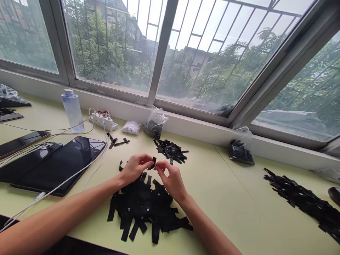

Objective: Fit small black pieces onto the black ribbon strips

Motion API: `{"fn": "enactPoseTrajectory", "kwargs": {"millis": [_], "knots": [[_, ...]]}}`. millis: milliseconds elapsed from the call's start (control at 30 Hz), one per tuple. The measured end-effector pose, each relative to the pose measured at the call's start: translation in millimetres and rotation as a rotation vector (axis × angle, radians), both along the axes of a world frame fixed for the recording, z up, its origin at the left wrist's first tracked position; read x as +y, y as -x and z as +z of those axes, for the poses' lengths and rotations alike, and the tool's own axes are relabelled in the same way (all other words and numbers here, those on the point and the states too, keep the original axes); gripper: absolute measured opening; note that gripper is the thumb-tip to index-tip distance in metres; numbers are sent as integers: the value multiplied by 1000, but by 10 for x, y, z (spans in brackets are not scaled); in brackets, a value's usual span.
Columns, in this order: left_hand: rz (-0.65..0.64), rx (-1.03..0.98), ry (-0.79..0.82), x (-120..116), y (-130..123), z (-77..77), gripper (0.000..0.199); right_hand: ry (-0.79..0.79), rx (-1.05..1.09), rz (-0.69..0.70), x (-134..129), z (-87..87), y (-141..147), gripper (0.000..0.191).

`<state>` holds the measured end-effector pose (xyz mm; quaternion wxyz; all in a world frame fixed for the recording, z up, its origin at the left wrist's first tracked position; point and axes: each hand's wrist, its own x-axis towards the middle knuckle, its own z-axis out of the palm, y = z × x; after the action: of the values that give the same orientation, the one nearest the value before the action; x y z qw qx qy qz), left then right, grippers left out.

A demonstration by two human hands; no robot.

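Observation:
Between my two hands is a small black strip (154,161), its upper end standing up from the fingertips. My left hand (135,167) pinches it from the left. From the right, my right hand (170,177) grips it with thumb and forefinger, the fingertips nearly touching the left ones. Below the hands lies a large heap of black strips (148,209), some with small white marks. A smaller pile of black pieces (172,150) sits just beyond the right hand. One curved black strip (120,165) lies beside the left hand.
Tablets (63,163) with white cables lie at the left, near a water bottle (72,111) and a power strip (103,120). Clear bags of black pieces (155,124) (241,150) and a white packet (132,128) stand along the sill. A long black pile (302,196) lies right.

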<state>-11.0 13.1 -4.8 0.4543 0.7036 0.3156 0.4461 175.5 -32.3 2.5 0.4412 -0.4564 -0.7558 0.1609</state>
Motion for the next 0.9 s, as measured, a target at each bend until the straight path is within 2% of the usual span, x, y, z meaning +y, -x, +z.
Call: {"fn": "enactPoseTrajectory", "kwargs": {"millis": [333,533,900], "knots": [[-19,-31,0,-28,-23,-27,22,-161,-96,-57,-7,-42,-13,14],[-22,-10,-11,-53,-23,-24,21,-211,-75,-70,-5,-27,-12,13],[-26,11,-62,-80,-16,7,19,-112,6,-109,-14,-20,-3,2]]}}
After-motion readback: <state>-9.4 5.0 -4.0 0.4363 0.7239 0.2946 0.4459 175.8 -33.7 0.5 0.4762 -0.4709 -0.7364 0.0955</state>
